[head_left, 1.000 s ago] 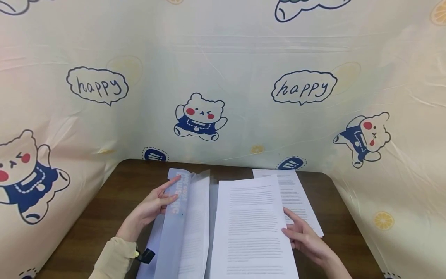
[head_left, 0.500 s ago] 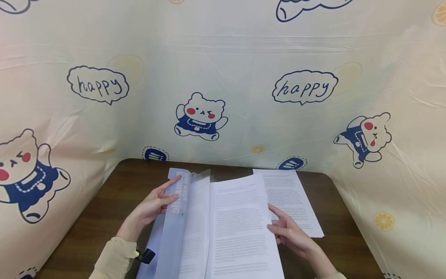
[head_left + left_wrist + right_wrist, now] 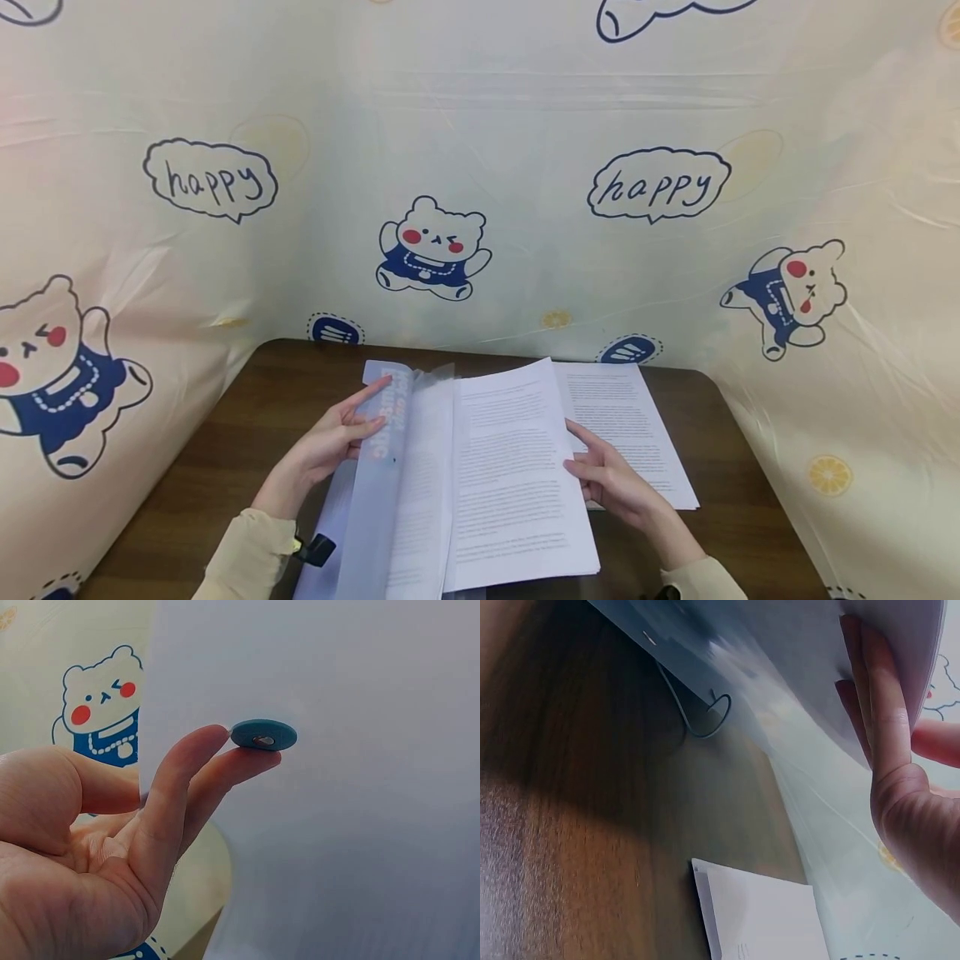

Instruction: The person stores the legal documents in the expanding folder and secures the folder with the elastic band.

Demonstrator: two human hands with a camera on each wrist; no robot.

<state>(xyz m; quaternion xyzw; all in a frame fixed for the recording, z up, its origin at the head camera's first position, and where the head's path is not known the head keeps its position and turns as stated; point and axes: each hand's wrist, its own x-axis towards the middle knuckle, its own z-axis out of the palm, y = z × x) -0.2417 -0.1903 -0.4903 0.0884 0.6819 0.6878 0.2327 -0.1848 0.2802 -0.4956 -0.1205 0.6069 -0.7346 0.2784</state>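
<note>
A translucent blue document folder [image 3: 367, 517] lies half opened on the table, with pale lettering on its cover. My left hand [image 3: 322, 450] holds that cover at its left edge, thumb on the near face. In the left wrist view a blue oval disc [image 3: 249, 730] with a hole sits at the fingertips. Inside the folder, printed pages [image 3: 420, 492] show behind a clear sheet. My right hand [image 3: 622, 483] pinches the right edge of printed sheets [image 3: 510, 483], whose left edge meets those pages. A thin dark cord [image 3: 698, 736] curls out from the folder in the right wrist view.
More printed sheets [image 3: 626, 433] lie at the back right of the dark wooden table [image 3: 750, 533]. A patterned cloth [image 3: 525, 167] hangs behind the table and at both sides. A black clip-like piece [image 3: 317, 551] is by the left cuff.
My right hand has carried the printed sheets left and slightly away from me, up against the folder's pages. The left hand has stayed in place on the cover.
</note>
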